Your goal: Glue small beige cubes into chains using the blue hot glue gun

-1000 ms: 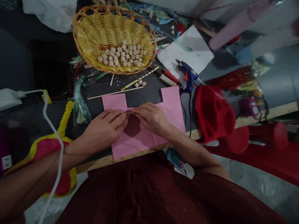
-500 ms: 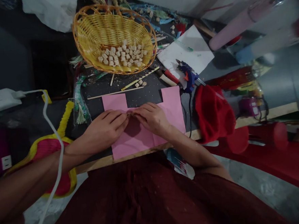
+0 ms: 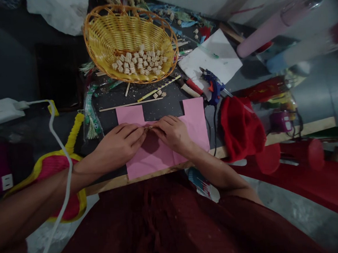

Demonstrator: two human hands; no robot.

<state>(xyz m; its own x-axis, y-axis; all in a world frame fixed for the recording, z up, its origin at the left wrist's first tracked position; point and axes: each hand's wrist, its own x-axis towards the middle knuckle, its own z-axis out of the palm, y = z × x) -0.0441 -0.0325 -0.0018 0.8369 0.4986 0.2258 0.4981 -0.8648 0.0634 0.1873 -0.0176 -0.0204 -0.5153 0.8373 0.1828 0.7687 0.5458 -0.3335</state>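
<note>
Between the fingertips of both hands is a small brownish piece, mostly covered and too small to name. My left hand pinches its left side, and my right hand pinches its right side. Both hands are closed over a pink paper sheet with a notch in its far edge. A thin wooden stick lies just beyond the paper. Past it are a few small pale pieces and a yellow patterned stick.
A yellow woven basket with many pale pieces stands at the back. Right of it are pliers, a blue glue gun and a white board. Red cloth lies at the right edge. A white cable crosses above my left forearm.
Almost nothing differs. Both hands keep their pinch over the pink paper, with only a very slight shift of the fingertips and the view.
</note>
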